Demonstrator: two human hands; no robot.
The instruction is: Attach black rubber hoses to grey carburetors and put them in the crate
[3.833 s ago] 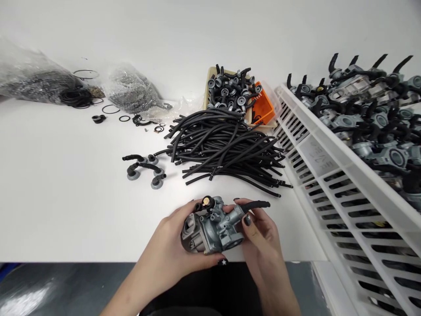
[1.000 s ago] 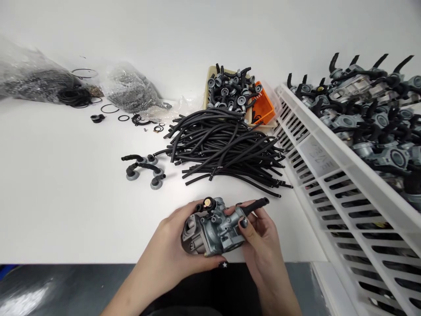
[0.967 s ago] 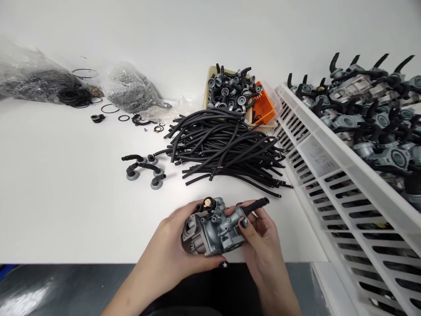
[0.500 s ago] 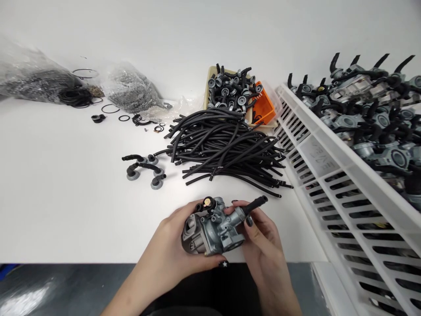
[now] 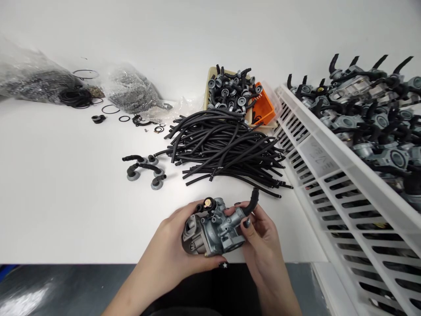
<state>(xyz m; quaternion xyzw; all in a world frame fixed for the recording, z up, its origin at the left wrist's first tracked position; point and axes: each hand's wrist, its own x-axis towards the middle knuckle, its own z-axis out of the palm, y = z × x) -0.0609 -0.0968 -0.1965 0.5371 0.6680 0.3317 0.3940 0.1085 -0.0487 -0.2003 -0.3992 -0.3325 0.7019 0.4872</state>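
A grey metal carburetor (image 5: 215, 232) is held above the table's front edge, between both hands. My left hand (image 5: 177, 239) wraps its body from the left, thumb along the underside. My right hand (image 5: 261, 232) is closed around the cap at its right end, thumb and fingertips at the base of a black rubber boot (image 5: 252, 202). The boot bends upward from the cap. A brass-coloured fitting (image 5: 208, 203) shows on top of the carburetor. Some of the right fingers are hidden behind it.
Black hoses (image 5: 223, 149) lie piled beyond my hands. Several caps with rubber boots (image 5: 157, 181) lie to their left. Behind are a cream bin (image 5: 210, 74) of caps and an orange bin (image 5: 267, 107). A white slotted crate (image 5: 315, 156) full of carburetors borders the right; plastic bags (image 5: 130, 87) stand back left.
The black boot has turned from pointing up and right to standing more upright, its tip now further left. My right fingers have shifted slightly at the cap; my left hand has stayed put.
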